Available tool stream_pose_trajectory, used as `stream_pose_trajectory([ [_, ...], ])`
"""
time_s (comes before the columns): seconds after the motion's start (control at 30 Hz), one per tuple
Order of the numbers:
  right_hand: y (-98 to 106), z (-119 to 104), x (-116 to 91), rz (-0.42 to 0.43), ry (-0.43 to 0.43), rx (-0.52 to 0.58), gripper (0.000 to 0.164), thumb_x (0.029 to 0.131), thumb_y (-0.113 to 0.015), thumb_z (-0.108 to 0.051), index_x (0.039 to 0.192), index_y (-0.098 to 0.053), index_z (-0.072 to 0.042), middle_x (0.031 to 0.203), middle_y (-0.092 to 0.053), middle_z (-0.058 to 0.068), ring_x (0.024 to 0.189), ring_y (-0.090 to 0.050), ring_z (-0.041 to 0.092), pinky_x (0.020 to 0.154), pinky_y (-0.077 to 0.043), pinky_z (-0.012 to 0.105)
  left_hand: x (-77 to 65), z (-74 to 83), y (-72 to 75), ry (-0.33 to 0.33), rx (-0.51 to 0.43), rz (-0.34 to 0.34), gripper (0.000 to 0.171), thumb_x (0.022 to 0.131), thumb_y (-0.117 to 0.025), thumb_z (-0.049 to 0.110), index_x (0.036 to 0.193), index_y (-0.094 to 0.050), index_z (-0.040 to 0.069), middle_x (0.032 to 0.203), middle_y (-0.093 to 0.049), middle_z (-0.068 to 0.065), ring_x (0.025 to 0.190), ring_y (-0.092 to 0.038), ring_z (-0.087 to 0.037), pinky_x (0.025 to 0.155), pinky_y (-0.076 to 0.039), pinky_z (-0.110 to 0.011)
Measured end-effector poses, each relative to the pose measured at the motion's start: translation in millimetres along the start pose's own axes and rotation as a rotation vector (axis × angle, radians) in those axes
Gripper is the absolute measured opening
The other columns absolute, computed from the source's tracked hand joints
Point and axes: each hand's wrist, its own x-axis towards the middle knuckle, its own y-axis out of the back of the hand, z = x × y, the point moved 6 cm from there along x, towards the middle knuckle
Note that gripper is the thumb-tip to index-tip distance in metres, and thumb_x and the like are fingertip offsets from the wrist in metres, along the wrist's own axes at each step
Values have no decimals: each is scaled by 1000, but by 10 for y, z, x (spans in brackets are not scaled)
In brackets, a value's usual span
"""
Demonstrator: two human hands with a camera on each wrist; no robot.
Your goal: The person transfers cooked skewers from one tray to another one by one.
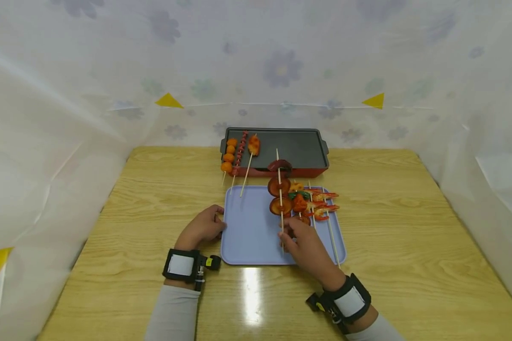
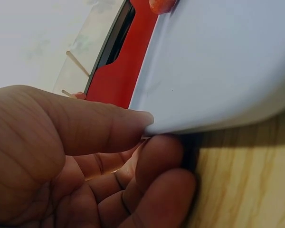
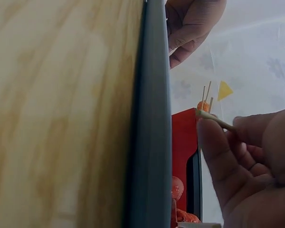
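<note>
My right hand (image 1: pixel 308 246) pinches the lower end of a wooden stick, a skewer of round brown mushroom-like pieces (image 1: pixel 280 205). The skewer points away from me over the lavender tray (image 1: pixel 251 237), its far tip overlapping the grill's front edge in the head view. With the thumb on top and fingers beneath, my left hand (image 1: pixel 205 225) grips the tray's left edge. That hold on the rim shows closely in the left wrist view. Shrimp skewers (image 1: pixel 321 208) and a skewer with an orange-red piece (image 1: pixel 299 203) lie on the tray's right side.
Behind the tray stands a red grill with a black plate (image 1: pixel 290 147). On its left lie skewers of orange balls (image 1: pixel 228 157), thin red sausage (image 1: pixel 241 151) and a browned wing-like piece (image 1: pixel 253 145). A pale flowered sheet (image 1: pixel 239 57) hangs behind the wooden table (image 1: pixel 123 227).
</note>
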Motion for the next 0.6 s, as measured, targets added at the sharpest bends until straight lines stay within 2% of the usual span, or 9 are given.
stream_pose_trajectory([
  [0.13,-39,46,-5,-63,-89,-35,8,94,-67,-7,101,-61,-7,75,-56,-7,59,-54,5,51,-47,26,-8,-1,-5,14,-10,-1,38,93,-58,8,130,-50,2,81,-57,-10,66,-56,-20,57,-43,-29],
  [0.27,-73,73,-13,-106,-127,-64,8,94,-67,-8,96,-59,-10,71,-53,-6,55,-50,6,50,-43,26,-11,-16,-10,26,-20,-4,38,93,-59,8,130,-50,2,82,-57,-10,67,-57,-20,57,-44,-29],
  [0.6,-123,119,-35,-155,-232,-8,9,93,-67,-6,93,-58,-8,69,-52,-2,54,-56,10,48,-46,26,7,-7,-11,22,-28,-5,37,94,-58,7,130,-50,2,82,-57,-10,66,-57,-21,57,-44,-29],
])
